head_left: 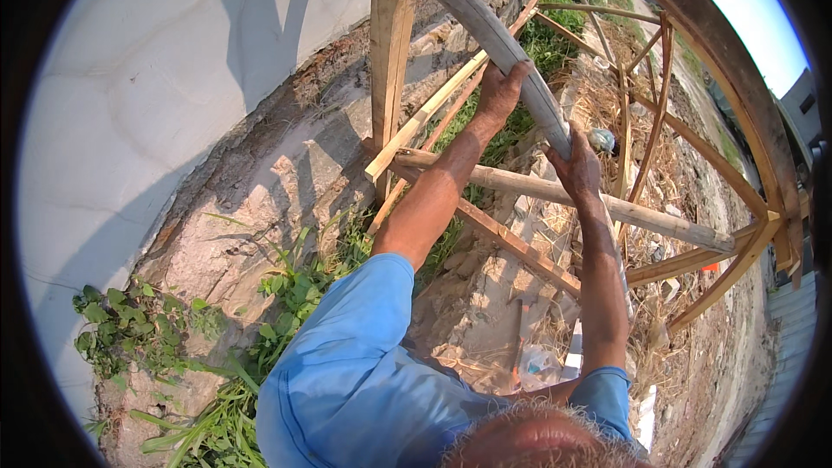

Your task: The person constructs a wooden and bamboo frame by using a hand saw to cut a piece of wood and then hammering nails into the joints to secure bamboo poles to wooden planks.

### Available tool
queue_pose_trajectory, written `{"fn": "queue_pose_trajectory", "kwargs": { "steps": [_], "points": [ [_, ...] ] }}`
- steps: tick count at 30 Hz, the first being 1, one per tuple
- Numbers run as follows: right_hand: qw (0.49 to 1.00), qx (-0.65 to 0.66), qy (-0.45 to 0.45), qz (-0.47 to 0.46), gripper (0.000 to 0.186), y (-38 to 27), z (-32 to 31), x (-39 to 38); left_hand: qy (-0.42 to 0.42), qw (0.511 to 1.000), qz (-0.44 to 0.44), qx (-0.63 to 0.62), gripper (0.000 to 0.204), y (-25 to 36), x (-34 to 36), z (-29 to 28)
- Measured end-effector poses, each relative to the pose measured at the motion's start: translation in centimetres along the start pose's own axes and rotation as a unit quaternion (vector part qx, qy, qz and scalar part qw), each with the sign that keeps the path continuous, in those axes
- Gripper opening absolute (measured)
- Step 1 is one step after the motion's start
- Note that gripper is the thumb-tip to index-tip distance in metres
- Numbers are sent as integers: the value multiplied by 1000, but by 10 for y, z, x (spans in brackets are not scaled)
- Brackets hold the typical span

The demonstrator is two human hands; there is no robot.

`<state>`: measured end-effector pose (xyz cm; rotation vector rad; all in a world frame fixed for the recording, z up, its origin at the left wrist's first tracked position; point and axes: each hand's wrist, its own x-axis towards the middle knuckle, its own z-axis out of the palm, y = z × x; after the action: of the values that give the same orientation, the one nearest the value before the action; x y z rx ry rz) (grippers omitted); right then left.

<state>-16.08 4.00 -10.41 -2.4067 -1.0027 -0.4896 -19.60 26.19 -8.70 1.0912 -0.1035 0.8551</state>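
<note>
A grey, weathered round wooden pole point(498, 39) slants from the upper middle down toward the right. My left hand point(501, 94) grips it around the middle, with the fingers partly hidden behind it. Lower down, my right hand point(577, 163) is closed around the pole's near end. Beneath both forearms a second round pole point(537, 188) runs crosswise, joined at its left to an upright timber post point(393, 43). The held pole's far end is beside this post; whether they touch I cannot tell.
A pale wall point(130, 104) rises at the left. Timber frame members point(737, 61) arch along the right, with a thin slat point(433, 113) and a lower rail point(520, 247) crossing the middle. Weeds point(290, 303), broken rock point(225, 247), dry straw and a plastic bag point(539, 366) lie below.
</note>
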Motion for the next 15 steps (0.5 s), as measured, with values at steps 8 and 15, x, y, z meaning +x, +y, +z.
{"fn": "queue_pose_trajectory", "kwargs": {
  "steps": [8,15],
  "points": [
    [997,-66,31,22,73,-36,11,19,-40,999,29,-8,44,2,28,-29],
    [987,-131,84,38,73,-44,25,9,-47,995,-49,-68,54,4,27,-29]
  ]
}}
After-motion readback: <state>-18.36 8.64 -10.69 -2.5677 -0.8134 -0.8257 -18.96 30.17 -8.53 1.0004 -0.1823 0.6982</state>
